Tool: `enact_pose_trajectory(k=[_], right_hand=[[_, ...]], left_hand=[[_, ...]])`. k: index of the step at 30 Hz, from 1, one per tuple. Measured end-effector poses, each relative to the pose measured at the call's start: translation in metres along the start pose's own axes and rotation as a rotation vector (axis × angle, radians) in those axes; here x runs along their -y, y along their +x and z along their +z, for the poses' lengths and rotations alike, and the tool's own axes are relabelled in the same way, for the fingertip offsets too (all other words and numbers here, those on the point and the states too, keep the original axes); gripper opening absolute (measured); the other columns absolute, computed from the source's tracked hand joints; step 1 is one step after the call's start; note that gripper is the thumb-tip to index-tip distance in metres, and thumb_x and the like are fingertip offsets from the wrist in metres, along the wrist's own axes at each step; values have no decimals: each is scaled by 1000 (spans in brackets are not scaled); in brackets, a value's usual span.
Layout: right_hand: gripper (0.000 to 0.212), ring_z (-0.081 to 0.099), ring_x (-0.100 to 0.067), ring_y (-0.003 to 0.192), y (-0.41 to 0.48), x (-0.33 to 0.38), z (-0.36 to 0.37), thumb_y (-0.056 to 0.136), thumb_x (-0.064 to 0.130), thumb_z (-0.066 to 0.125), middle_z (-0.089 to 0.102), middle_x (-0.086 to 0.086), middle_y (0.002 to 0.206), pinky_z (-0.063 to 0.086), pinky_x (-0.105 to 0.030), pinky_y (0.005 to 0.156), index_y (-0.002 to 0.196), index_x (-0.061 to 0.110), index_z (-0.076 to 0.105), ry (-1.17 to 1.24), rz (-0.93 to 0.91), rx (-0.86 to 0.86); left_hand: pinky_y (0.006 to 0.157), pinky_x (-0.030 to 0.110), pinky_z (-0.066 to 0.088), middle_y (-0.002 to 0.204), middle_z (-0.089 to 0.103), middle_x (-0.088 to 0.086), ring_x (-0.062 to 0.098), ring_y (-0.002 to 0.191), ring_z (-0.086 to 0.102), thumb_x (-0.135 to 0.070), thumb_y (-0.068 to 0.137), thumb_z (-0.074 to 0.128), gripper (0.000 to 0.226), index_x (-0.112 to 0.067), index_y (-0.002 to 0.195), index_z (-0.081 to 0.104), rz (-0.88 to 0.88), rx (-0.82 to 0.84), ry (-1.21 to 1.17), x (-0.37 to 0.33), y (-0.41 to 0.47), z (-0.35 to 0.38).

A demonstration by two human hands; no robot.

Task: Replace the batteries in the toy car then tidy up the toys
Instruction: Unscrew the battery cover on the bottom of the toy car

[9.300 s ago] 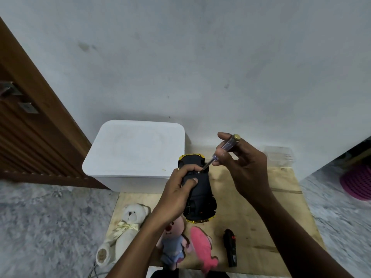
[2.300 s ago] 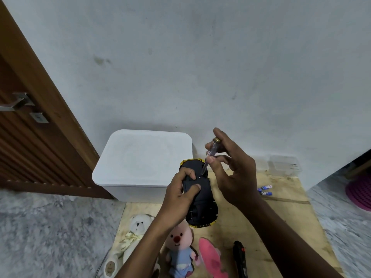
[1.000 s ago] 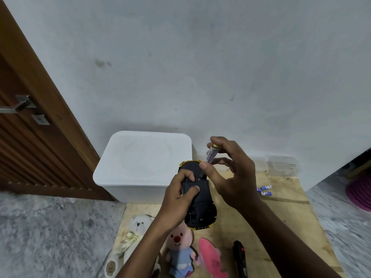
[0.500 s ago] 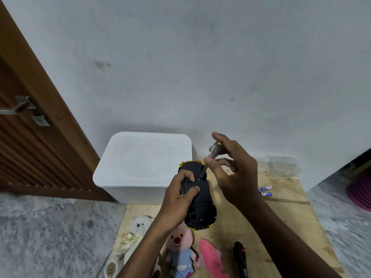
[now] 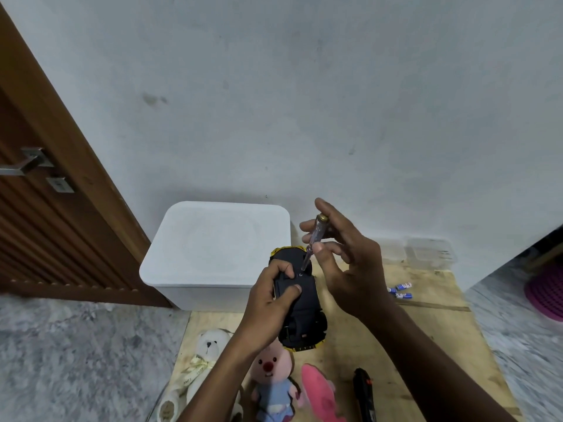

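My left hand [image 5: 268, 303] grips the toy car [image 5: 301, 312], held upside down above the wooden board [image 5: 426, 339], its black underside up and yellow trim at both ends. My right hand [image 5: 350, 263] pinches a small screwdriver [image 5: 313, 239] with a clear handle and brass cap; its tip rests at a screw on the car's underside. Two or three small blue batteries [image 5: 400, 290] lie on the board to the right. A white teddy [image 5: 204, 363], a pink plush doll [image 5: 271, 382] and a pink plush fish [image 5: 320, 391] lie along the near edge.
A white lidded bin [image 5: 216, 254] stands against the wall behind the car. A black remote [image 5: 364, 394] lies near the fish. Clear plastic boxes [image 5: 426, 252] sit at the board's far right. A wooden door [image 5: 45, 208] is at left, a pink mat [image 5: 545, 293] at right.
My right hand has shifted its fingers on the screwdriver handle while the tip stays at the same spot on the car. The left hand and car have barely moved.
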State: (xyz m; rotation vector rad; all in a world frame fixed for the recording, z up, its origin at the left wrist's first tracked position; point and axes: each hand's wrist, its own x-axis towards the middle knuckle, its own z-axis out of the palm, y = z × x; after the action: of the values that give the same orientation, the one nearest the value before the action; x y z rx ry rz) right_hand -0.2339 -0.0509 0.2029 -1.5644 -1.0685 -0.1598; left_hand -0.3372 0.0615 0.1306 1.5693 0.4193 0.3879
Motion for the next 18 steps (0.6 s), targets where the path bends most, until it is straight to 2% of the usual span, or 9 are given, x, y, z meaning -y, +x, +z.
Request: enact_pose_trajectory(k=[3, 5, 8, 10, 12, 15, 18], right_hand=[[57, 70, -14, 100, 2, 1, 0, 83, -4, 71, 67, 2, 116, 60, -27, 75, 133, 21, 56, 23, -12, -21], [56, 66, -15, 96, 4, 0, -1, 80, 0, 78, 62, 3, 110, 59, -27, 74, 128, 21, 59, -14, -33, -54], [63, 67, -13, 94, 5, -1, -1, 84, -5, 70, 64, 3, 104, 58, -23, 72, 138, 22, 54, -33, -24, -64], [67, 70, -9, 100, 5, 0, -1, 87, -10, 62, 68, 1, 110, 59, -22, 76, 144, 20, 45, -25, -9, -30], [63, 71, -10, 101, 4, 1, -2, 88, -10, 59, 69, 4, 116, 60, -26, 79, 142, 20, 47, 22, 13, -9], [50, 69, -13, 100, 4, 1, -2, 84, -4, 69, 66, 5, 116, 60, -31, 78, 129, 17, 59, 21, -24, -15], [53, 65, -13, 91, 5, 0, -1, 82, -1, 75, 62, 7, 104, 59, -30, 74, 128, 21, 61, -37, -49, -38]], left_hand=[[69, 39, 48, 98, 62, 10, 31, 84, 60, -18, 83, 59, 13, -26, 92, 53, 6, -7, -2, -1, 1, 0], [69, 38, 49, 98, 62, 9, 28, 84, 60, -18, 83, 59, 13, -26, 91, 53, 5, -7, -1, -3, 2, 0], [69, 36, 47, 98, 61, 11, 19, 81, 56, -19, 83, 59, 12, -26, 91, 52, 4, 1, -8, -4, 1, 0], [68, 34, 46, 98, 60, 13, 18, 80, 55, -20, 83, 59, 12, -26, 91, 52, -2, 2, -9, -4, 1, -1], [68, 35, 46, 98, 60, 14, 19, 80, 55, -19, 83, 59, 12, -25, 91, 53, -3, 0, -13, -4, 0, -2], [66, 34, 47, 96, 61, 10, 18, 79, 57, -18, 83, 59, 12, -25, 91, 53, 6, -3, -10, -4, 0, -2], [66, 32, 47, 95, 61, 8, 16, 77, 56, -18, 83, 59, 12, -25, 91, 52, 7, -1, -14, -4, 0, -2]])
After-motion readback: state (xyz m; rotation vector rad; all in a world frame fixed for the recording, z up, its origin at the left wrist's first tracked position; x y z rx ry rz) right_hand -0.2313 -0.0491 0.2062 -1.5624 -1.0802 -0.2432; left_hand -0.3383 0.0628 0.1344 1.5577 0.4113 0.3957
